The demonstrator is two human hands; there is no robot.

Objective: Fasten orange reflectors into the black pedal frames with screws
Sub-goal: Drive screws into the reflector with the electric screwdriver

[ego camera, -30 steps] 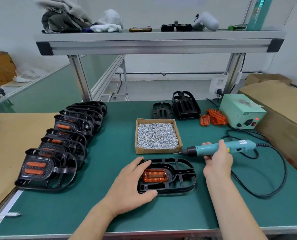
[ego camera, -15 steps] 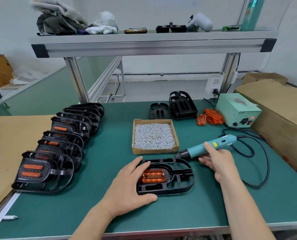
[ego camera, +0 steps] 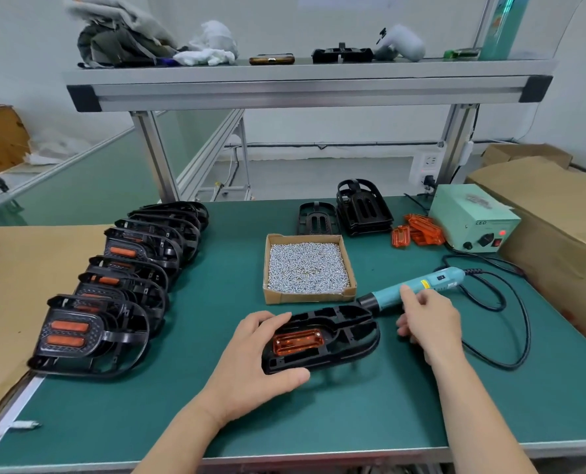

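A black pedal frame point(ego camera: 349, 340) lies on the green mat in front of me with an orange reflector point(ego camera: 298, 342) seated in it. My left hand point(ego camera: 250, 357) grips the frame's left end, fingers over the far edge and thumb on the near edge. The teal electric screwdriver point(ego camera: 431, 282) lies on the mat, its black tip by the frame's far right corner. My right hand point(ego camera: 428, 319) hovers just in front of it with fingers loosely spread and nothing held. A cardboard box of screws point(ego camera: 308, 297) sits just behind the frame.
A row of finished pedals point(ego camera: 89, 333) leans along the left. Empty black frames point(ego camera: 363, 206) and loose orange reflectors point(ego camera: 418, 230) lie at the back, beside the green power unit point(ego camera: 472, 220). Its black cable point(ego camera: 520, 323) loops on the right, near a large carton point(ego camera: 551, 217).
My right hand lowered the screwdriver onto the mat and let go of it. My left hand went from resting beside the frame to gripping its left end.
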